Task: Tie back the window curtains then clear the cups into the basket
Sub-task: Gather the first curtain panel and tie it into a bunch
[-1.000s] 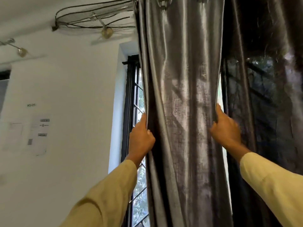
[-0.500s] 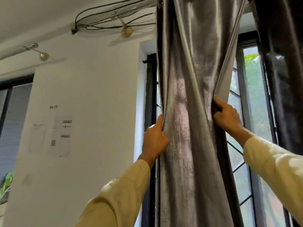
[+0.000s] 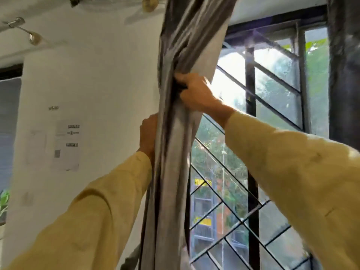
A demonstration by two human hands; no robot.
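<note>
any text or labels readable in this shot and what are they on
Small label on the white wall, above the sheets: blurred, not readable.
Paper sheets taped to the wall: dark printed bars and a small code square, too blurred to read.
Yellow sign outside the window: no legible text.
Nothing can be quoted with confidence.

An indoor room is shown, most likely an office or workspace. A white painted wall [image 3: 109, 78] is seen at nine o'clock, with printed notices [image 3: 66, 145] and a code label stuck on it. Exposed cables [image 3: 109, 0] are run along the ceiling edge at twelve o'clock. A dark-framed window [image 3: 251, 133] with a diagonal metal grille is seen at three o'clock, hung with a grey curtain [image 3: 171, 172]; trees and a building are visible outside.
</note>
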